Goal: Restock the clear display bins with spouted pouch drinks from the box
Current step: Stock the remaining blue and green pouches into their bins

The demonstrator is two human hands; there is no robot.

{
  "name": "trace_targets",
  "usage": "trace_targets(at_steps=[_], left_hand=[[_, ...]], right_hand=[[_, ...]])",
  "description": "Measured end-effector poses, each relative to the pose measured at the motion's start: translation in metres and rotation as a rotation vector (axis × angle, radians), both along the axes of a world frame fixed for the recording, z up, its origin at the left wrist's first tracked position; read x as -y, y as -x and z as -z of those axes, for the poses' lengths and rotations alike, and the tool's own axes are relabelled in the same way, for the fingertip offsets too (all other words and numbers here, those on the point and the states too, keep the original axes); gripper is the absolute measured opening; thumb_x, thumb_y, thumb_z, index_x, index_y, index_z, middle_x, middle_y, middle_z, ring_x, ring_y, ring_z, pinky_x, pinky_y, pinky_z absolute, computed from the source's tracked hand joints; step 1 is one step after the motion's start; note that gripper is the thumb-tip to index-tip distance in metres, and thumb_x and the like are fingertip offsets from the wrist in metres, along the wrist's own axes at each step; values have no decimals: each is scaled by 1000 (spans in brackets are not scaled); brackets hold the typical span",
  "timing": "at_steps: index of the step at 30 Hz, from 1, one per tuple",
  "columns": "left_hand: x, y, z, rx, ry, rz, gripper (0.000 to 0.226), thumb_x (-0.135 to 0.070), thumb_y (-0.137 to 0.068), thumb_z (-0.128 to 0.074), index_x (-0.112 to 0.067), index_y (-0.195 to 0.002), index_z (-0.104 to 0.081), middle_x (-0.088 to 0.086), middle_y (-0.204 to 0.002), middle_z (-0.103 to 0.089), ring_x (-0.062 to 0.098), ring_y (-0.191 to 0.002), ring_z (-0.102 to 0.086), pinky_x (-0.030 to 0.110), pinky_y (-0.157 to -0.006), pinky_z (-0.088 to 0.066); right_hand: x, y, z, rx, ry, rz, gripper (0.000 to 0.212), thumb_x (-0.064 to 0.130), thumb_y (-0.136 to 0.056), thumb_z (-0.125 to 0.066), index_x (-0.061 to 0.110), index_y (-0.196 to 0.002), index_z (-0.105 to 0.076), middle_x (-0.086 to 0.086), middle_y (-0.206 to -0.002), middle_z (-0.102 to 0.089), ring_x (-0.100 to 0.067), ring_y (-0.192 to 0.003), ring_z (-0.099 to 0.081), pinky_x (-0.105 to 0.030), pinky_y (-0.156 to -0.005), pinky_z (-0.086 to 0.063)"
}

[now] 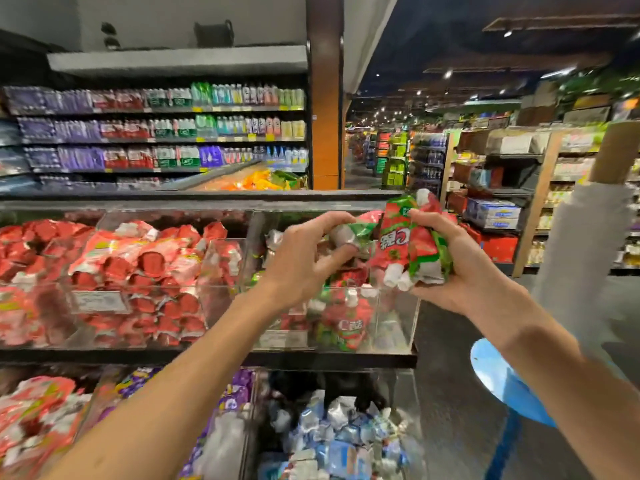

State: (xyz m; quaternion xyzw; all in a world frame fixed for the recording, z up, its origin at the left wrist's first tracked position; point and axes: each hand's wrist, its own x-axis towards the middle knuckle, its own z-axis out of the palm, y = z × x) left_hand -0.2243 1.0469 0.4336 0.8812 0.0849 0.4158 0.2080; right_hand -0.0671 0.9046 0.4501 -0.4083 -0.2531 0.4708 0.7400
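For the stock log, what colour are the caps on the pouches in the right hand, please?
White caps, on red-and-green pouches; head view shows them best.

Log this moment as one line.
left hand grips pouch | right hand grips pouch bunch | both over clear bin, partly filled

This is a supermarket. On the left stands a tall wall shelf (162, 140) with many rows of bottled drinks (180, 128) sorted by colour, and small yellow price tags (197, 109) sit on the shelf edges. In front, clear display bins (398, 320) on a dark rack are filled with packed goods in red wrappers (149, 268) and with spouted pouch drinks (346, 323). A long aisle (356, 178) runs far back between more goods shelves (512, 194), under rows of small ceiling lights (448, 74).
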Motion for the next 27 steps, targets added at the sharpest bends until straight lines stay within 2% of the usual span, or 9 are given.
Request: trace_targets(at_steps=[3,6,8,10,13,16,20,23,27], left_hand=[[-4,-29,-10,-94,-134,-3,37,-17,-94,-67,-16,-131,-61,-12,-101,-58,10,-100,-59,28,-94,-50],[-17,-52,-13,-195,-225,-31,36,-14,-96,-64,-16,-132,-60,-9,-114,-61,11,-104,-57,29,-94,-48],[-25,-65,-11,-236,-245,-62,37,-12,-96,-63,-17,-132,-59,0,-122,-65,18,-106,-61,31,-91,-51],[-31,-79,-9,-260,-248,-89,39,-10,-96,-63,-16,-133,-55,4,-113,-68,20,-99,-64,31,-85,-52],[-35,-100,-4,-296,-174,-144,32,-10,-97,-59,-24,-122,-47,-5,-87,-63,15,-77,-61,27,-67,-45],[-42,-121,4,-240,-153,-219,32,-1,-89,-66,-13,-115,-52,8,-94,-67,25,-82,-61,31,-68,-39],[-48,-143,13,-135,-117,-217,18,-7,-88,-73,-9,-105,-72,6,-104,-65,20,-91,-62,26,-76,-43],[-53,-151,17,-255,-130,-195,25,0,-90,-67,-12,-111,-74,8,-109,-69,23,-99,-64,35,-84,-51],[-58,-147,9,-389,-126,-142,27,-4,-97,-56,-12,-119,-70,12,-113,-70,28,-103,-64,41,-88,-53]], right_hand=[[5,-30,-1,-8,-15,16,73,30,-71,-72,17,-140,-51,-19,-124,-67,-40,-102,-70,-56,-73,-59],[11,-45,3,-35,-2,17,72,34,-73,-69,10,-139,-51,-20,-120,-67,-38,-87,-73,-47,-61,-59],[15,-47,4,-51,-4,16,68,34,-76,-66,9,-138,-51,-22,-114,-68,-38,-82,-73,-45,-58,-59],[16,-47,4,-53,4,20,68,34,-76,-65,7,-136,-51,-22,-105,-70,-38,-78,-73,-44,-56,-59],[16,-44,5,-69,-4,1,65,32,-77,-64,9,-136,-51,-23,-103,-72,-39,-77,-73,-45,-53,-59],[13,-41,5,-62,24,0,57,32,-75,-64,7,-126,-57,-21,-102,-73,-37,-78,-74,-49,-63,-62],[6,-41,8,-76,69,33,52,32,-76,-67,8,-122,-61,-19,-108,-73,-34,-82,-73,-48,-67,-62],[0,-43,9,-85,89,48,54,33,-81,-66,9,-128,-58,-18,-115,-71,-34,-91,-70,-43,-63,-62],[-6,-44,10,-85,90,41,58,34,-78,-67,9,-129,-58,-19,-122,-68,-36,-107,-66,-47,-82,-58]])
